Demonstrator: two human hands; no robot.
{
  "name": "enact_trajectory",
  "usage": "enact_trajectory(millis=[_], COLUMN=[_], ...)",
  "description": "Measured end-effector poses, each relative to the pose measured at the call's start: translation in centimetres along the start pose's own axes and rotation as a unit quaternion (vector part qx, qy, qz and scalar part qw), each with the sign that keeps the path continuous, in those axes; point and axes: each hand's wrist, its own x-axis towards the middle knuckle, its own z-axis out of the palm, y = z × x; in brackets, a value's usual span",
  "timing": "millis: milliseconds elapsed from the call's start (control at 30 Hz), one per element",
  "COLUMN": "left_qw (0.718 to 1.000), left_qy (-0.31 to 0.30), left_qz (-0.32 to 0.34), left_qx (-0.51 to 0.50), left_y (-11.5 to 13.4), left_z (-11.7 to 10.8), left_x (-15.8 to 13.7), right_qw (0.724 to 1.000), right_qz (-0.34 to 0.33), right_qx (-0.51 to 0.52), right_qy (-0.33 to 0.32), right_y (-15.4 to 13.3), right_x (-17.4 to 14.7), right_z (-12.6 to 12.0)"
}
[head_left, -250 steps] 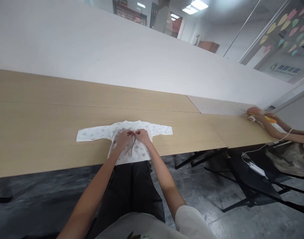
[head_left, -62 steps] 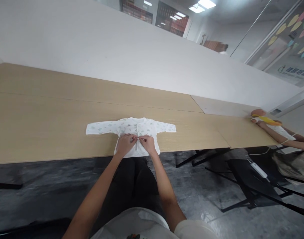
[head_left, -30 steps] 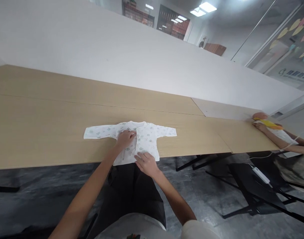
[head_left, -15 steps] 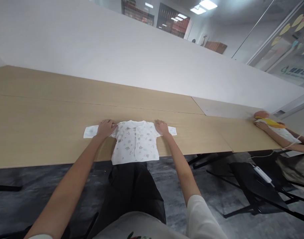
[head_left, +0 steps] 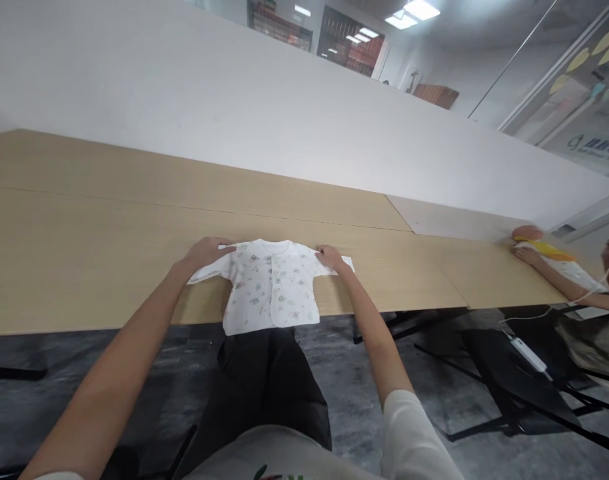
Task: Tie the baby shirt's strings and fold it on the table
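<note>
A small white baby shirt (head_left: 272, 287) with a scattered print and a front placket lies spread face up, its collar away from me and its lower hem hanging over the table's near edge. On its left sleeve, my left hand (head_left: 207, 253) is closed at the upper edge near the shoulder, fingers pinching the cloth. My right hand (head_left: 333, 258) has its fingers curled onto the opposite sleeve, whose white cuff shows beyond the wrist. Both thumbs are partly hidden.
The long wooden table (head_left: 109, 267) runs along a white partition (head_left: 209, 120). At far right, another person's hand (head_left: 527, 255) rests by white cloth with a yellow band (head_left: 547, 249) and a round pinkish object (head_left: 528, 232). A black folding chair (head_left: 514, 380) stands below, holding a white power strip (head_left: 529, 353).
My left hand has shifted slightly left and gone from lying flat to pinching; that sleeve now slants downward. My right hand's fingers have curled. The other person's second hand has risen.
</note>
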Motion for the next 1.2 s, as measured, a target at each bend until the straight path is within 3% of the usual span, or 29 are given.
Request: enact_trajectory(millis=[133, 233, 333, 433, 567, 767, 933, 1067, 1200], left_qw=[0.997, 0.982, 0.960, 0.946, 0.946, 0.957, 0.967, 0.975, 0.982], left_qy=[0.071, 0.174, 0.265, 0.308, 0.304, 0.275, 0.248, 0.221, 0.186], left_qz=[-0.022, -0.058, -0.014, 0.021, 0.036, -0.010, -0.029, -0.030, -0.018], left_qx=[0.014, 0.056, 0.088, 0.097, 0.107, 0.091, 0.046, 0.011, 0.002], left_y=[0.7, 2.1, 3.5, 3.6, 1.9, -0.1, -0.4, -1.1, -1.5], left_z=[-2.0, -5.1, -8.0, -9.1, -6.8, 0.1, 4.1, 5.8, 6.6], left_x=[1.7, 3.2, 4.0, 3.9, 2.1, -4.5, -10.4, -13.6, -16.1], right_qw=[0.999, 0.991, 0.970, 0.947, 0.945, 0.961, 0.943, 0.917, 0.915], right_qz=[-0.017, -0.020, -0.025, -0.030, -0.065, -0.180, -0.292, -0.361, -0.339], right_qx=[0.010, 0.004, -0.006, -0.026, -0.074, -0.120, -0.142, -0.147, -0.187], right_qy=[0.028, 0.129, 0.243, 0.318, 0.311, 0.170, 0.070, 0.084, 0.111], right_y=[0.4, 0.0, -0.5, -0.6, 0.5, 3.4, 5.4, 6.3, 7.0], right_x=[1.5, 3.3, 4.8, 5.2, 3.0, -4.1, -9.1, -11.6, -13.3], right_z=[-2.6, -6.4, -10.1, -11.6, -9.0, -2.0, 0.7, 1.4, 2.3])
